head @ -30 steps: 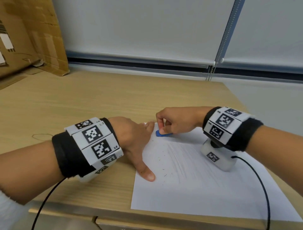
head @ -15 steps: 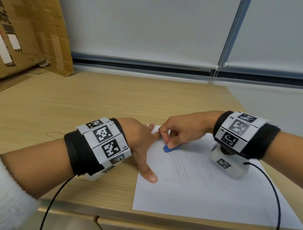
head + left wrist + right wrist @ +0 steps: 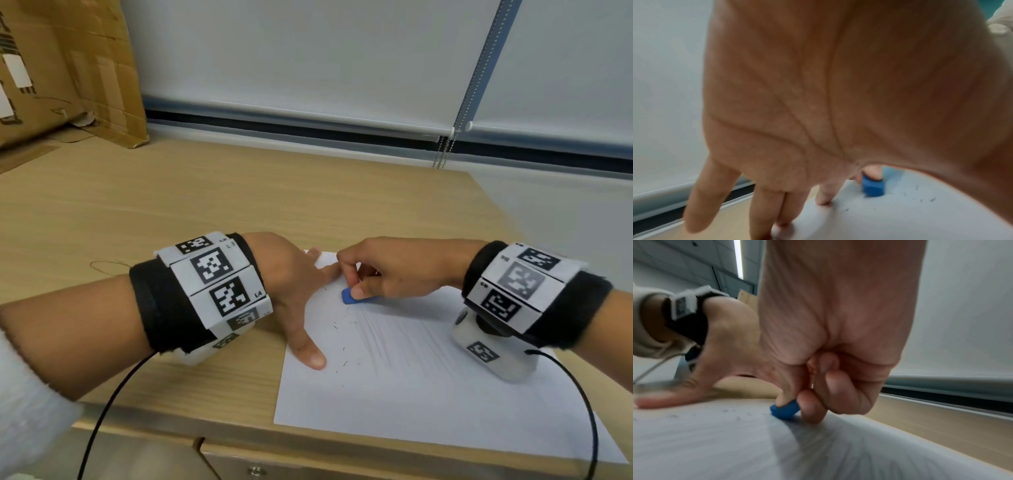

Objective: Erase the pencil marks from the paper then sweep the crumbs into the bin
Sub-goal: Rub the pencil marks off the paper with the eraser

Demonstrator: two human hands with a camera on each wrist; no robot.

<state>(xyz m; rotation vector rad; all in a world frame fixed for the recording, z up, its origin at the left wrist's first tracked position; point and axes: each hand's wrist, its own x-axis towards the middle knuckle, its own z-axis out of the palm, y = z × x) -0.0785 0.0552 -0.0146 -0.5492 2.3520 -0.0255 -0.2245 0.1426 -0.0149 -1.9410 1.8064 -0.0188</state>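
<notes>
A white sheet of paper [image 3: 428,397] with faint pencil strokes lies at the desk's near right corner. My right hand [image 3: 387,270] pinches a small blue eraser [image 3: 350,296] between thumb and fingers and presses it on the paper's upper left part; the same eraser [image 3: 785,409] [image 3: 872,188] shows in both wrist views. My left hand [image 3: 294,291] lies flat with straight fingers on the paper's left edge, thumb [image 3: 308,353] spread toward me. Dark eraser crumbs [image 3: 342,356] are scattered between thumb and eraser. No bin is in view.
The wooden desk [image 3: 205,205] stretches left and back. Cardboard boxes [image 3: 61,75] stand at the far left corner. A window blind with a bead chain [image 3: 442,150] runs along the back wall. A drawer front [image 3: 257,469] sits under the near edge.
My right hand has slid the eraser a little toward me and right over the paper. The left hand keeps pressing the paper. The camera view has shifted slightly.
</notes>
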